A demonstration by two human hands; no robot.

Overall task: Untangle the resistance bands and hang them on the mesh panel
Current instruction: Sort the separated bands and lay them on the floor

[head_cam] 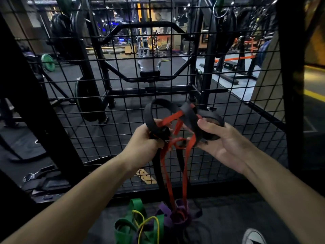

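While both hands work in front of the mesh panel, the knot of bands is held up between them: the left hand is clenched around a loop of the black band, and the right hand cups and pinches another black loop where the red band threads through it. Red and black tails hang down to a heap on the floor, where green, yellow and purple bands lie tangled. These look soft, stretchy and light, with grippy rubber that binds on itself. I would judge it best to take hold near each crossing and feed slack through, rather than pull.
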